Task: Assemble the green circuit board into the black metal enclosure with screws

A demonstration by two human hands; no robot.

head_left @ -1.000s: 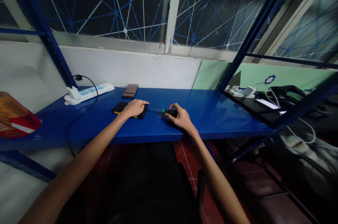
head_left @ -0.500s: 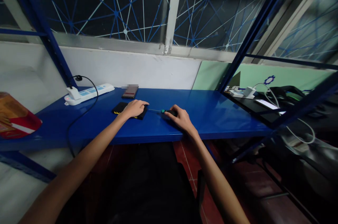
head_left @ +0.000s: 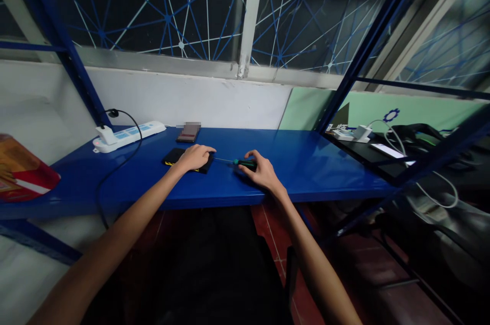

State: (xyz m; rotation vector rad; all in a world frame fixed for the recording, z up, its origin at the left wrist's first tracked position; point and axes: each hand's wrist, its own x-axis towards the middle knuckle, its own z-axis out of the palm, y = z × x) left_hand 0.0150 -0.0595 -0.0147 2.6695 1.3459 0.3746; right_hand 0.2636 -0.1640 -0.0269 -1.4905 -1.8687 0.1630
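A flat black case point(head_left: 174, 155) with yellow marks along its near edge lies on the blue table point(head_left: 298, 161). Over its right part rests my left hand point(head_left: 194, 157), holding it down, with the thumb and fingers toward the right end. To the right, my right hand point(head_left: 262, 171) has its thumb and fingers around the handle of a screwdriver point(head_left: 245, 164), which is black and green. The thin shaft lies level and points left to the right end of the case. Whether the tip touches the case is too small to tell.
A dark phone-like object point(head_left: 189, 133) lies behind the case. At the back left is a white power strip point(head_left: 130, 136) with a black cable point(head_left: 118, 167) hanging over the front edge. A red and orange bag point(head_left: 25, 169) stands far left. Blue posts point(head_left: 354, 67) flank the table.
The fingers of my right hand have loosened and spread a little around the screwdriver handle, showing more of its green. My left hand and the black case have stayed in place.
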